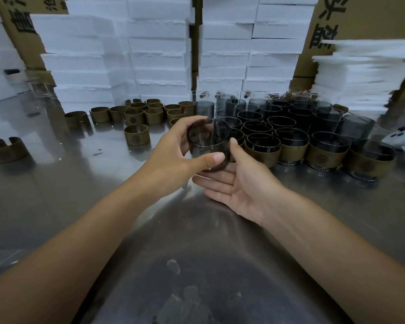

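Bench (pixel 56 206) steel fills the lower frame. Both forearms (pixel 91 242) cross it from the lower corners and meet at centre. Right grip (pixel 239 185) lies palm up with its fingers straight and spread beneath the glass and its thumb raised against the right wall. This is judged a support to steady the base, not a hold.

Left grip (pixel 173 157) is wrapped round the smoked glass tumbler (pixel 206 139), thumb across the near wall, fingers over the far side, wrist bent inward. The tumbler is held clear of the bench at frame centre, roughly upright with its mouth up. It carries no band and is likely raised for inspection or for fitting a sleeve.

Loose brown sleeves (pixel 137 136) stand at centre left, within easy reach of the left grip. Banded tumblers (pixel 292 148) sit packed in rows at centre right and appear to be finished stock. Bare tumblers (pixel 253 106) stand behind them. White foam boxes (pixel 159 54) are stacked across the upper frame, with cardboard cartons (pixel 360 19) behind.
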Demonstrator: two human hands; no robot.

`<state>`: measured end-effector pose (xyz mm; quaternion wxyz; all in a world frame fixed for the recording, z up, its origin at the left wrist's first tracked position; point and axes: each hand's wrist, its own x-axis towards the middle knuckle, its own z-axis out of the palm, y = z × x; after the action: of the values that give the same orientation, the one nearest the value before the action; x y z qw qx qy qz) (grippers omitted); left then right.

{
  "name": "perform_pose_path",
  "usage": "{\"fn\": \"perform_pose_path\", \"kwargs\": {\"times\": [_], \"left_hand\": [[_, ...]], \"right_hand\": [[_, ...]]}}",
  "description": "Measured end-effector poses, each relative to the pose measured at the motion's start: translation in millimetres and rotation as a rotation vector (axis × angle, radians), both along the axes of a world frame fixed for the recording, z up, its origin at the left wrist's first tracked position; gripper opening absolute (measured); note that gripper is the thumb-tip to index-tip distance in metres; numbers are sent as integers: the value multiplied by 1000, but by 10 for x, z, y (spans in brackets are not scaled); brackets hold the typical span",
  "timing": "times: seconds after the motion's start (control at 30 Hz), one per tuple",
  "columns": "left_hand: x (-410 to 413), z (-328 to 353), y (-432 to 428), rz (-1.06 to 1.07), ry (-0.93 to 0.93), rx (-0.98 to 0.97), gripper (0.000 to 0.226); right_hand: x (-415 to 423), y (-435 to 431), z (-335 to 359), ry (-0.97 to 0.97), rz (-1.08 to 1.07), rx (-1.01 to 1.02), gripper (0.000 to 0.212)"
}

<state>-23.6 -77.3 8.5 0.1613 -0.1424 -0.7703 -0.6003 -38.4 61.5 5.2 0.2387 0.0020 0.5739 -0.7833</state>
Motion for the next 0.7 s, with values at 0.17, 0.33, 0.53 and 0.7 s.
{"fn": "perform_pose_path", "kwargs": {"times": [0.17, 0.33, 0.53, 0.7], "left_hand": [[-9, -16, 6, -5, -2, -21, 58], [-10, -20, 7, -7, -5, -31, 59], [14, 4, 3, -13, -11, 29, 61], [38, 35, 7, -21, -21, 70, 68]], "right_hand": [[-24, 30, -5, 70, -150, 61, 36], [-28, 10, 34, 64, -177, -12, 25], [-14, -1, 55, 33, -84, -160, 30], [11, -17, 66, 26, 15, -189, 46]]}}
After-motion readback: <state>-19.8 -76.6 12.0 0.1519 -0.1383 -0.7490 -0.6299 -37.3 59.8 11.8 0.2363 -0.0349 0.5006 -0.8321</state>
